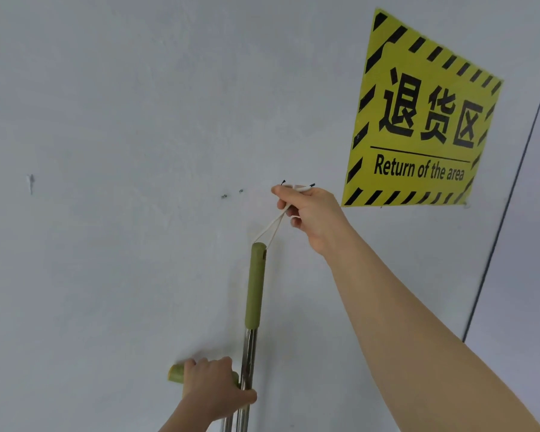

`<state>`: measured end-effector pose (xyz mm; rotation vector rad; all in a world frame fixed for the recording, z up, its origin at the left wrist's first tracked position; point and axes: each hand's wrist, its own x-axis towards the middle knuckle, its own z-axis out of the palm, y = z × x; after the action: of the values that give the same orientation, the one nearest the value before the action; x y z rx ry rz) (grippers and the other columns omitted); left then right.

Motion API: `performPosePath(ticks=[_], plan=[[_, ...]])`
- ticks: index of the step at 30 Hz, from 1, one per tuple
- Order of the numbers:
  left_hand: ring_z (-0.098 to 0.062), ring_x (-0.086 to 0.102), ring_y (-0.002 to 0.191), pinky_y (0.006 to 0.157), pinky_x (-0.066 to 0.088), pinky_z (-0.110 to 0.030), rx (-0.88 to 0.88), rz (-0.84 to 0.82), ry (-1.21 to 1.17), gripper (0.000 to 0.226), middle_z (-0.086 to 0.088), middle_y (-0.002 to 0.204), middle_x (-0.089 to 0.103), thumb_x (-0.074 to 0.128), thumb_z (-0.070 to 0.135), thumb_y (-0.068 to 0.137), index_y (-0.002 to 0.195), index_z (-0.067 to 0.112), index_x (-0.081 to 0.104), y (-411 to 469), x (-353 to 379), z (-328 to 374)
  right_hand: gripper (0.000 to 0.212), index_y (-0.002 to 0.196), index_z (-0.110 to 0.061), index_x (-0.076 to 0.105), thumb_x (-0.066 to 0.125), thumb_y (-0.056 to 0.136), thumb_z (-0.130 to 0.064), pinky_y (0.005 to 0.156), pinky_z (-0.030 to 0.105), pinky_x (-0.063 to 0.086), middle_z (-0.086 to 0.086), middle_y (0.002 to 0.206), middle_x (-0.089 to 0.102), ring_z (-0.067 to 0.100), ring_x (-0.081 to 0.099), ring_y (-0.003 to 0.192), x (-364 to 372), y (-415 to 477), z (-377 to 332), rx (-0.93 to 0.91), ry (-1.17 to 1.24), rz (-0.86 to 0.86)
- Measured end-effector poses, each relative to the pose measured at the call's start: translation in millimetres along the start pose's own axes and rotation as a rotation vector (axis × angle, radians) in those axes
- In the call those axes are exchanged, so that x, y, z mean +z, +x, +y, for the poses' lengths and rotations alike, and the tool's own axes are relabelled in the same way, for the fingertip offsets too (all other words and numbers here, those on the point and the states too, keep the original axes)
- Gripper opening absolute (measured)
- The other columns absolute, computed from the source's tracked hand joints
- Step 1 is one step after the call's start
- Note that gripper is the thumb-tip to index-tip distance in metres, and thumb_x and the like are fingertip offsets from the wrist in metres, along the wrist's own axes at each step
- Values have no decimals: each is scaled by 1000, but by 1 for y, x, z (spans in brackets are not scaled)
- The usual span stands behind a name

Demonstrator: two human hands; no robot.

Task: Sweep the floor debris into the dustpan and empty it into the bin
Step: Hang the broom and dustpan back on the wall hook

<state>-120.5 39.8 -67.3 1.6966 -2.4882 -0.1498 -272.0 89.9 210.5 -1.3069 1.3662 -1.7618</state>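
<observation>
The right hand (312, 213) is raised at the grey wall (122, 120), just below-left of the yellow sign (418, 120) w/ "Return of the area". Its fingers pinch the white cord loop (273, 227) that comes from the top of the green grip (255, 285). This grip sits on a metal pole (249, 369), upright, close to the wall, below the sign and left of it. The left hand (215, 388), lower than the grip, is clenched around a second green handle (176, 373) and also touches the pole. Broom head, dustpan pan and bin are out of view. Two small dark marks (231, 193) are on the wall, left of the right hand.
</observation>
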Motion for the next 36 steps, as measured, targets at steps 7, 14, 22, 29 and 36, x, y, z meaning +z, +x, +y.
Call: performPosePath(ticks=[7, 14, 22, 29, 36], plan=[[-13, 57, 89, 83, 29, -36, -77, -5, -60, 57, 15, 86, 65, 42, 76, 52, 85, 32, 55, -7, 0, -25, 19, 95, -8, 74, 65, 89, -25, 60, 29, 58, 5, 67, 54, 17, 59, 56, 22, 7, 2, 54, 6, -186], [-11, 59, 91, 86, 28, -36, -139, -12, -38, 57, 16, 81, 60, 44, 77, 50, 86, 34, 54, -18, -6, -40, 23, 91, -10, 72, 58, 94, -28, 57, 31, 58, 5, 67, 54, 17, 60, 52, 41, 10, 5, 19, -68, -277], [-8, 60, 90, 90, 29, -36, -169, -47, -39, 54, 17, 86, 66, 48, 75, 49, 82, 33, 53, -27, -9, -57, 19, 93, -13, 71, 63, 91, -30, 46, 21, 38, -7, 49, 42, 7, 34, 38, 59, 17, 7, 162, 184, -332], [-12, 54, 99, 91, 29, -37, -158, -99, 12, 41, 13, 89, 54, 51, 69, 60, 82, 34, 53, -27, -10, -67, 18, 91, -9, 70, 55, 88, 0, 59, 24, 47, 2, 66, 60, 11, 50, 54, 66, 19, 9, 66, 292, -357], [-12, 53, 91, 95, 34, -34, -163, -156, -77, 40, 12, 90, 58, 56, 70, 70, 86, 34, 57, -23, -19, -60, 35, 85, -17, 68, 45, 89, 10, 72, 28, 48, 3, 73, 63, 14, 53, 61, 68, 25, 11, -114, -43, -260]])
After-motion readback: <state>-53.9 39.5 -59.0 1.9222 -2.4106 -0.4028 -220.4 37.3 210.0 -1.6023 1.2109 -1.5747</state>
